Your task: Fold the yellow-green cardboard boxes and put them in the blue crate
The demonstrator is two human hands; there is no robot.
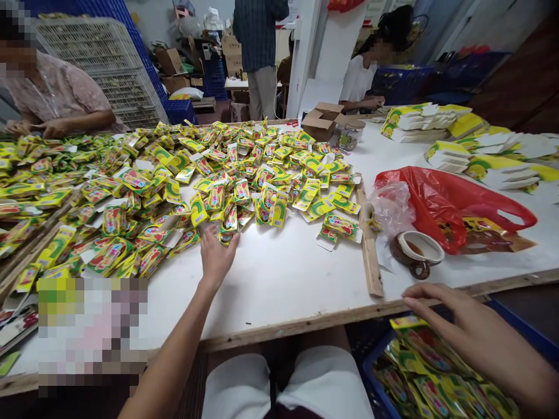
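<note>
Here, left hand (216, 256) lies on worktop (283, 279), fingers loosely open, tips touching a yellow-green packet (229, 222) at pile (174, 174) edge, nothing gripped. Right hand (458, 326) spread open, empty, above blue crate (526, 333) of packets.

On my feed the packets (227, 174) heaped on the table read as glossy plastic film, with light glinting off their printed faces. The tabletop (283, 279) is smooth, matt white board, crossed by a bare, rough wooden strip (369, 250). The red bag (441, 203) is thin, shiny, crinkled plastic. The cup (419, 247) beside it looks like glazed ceramic, though I can't be sure. The box (323, 119) is dull brown cardboard, and the blue crate (368, 365) is hard plastic.
</note>
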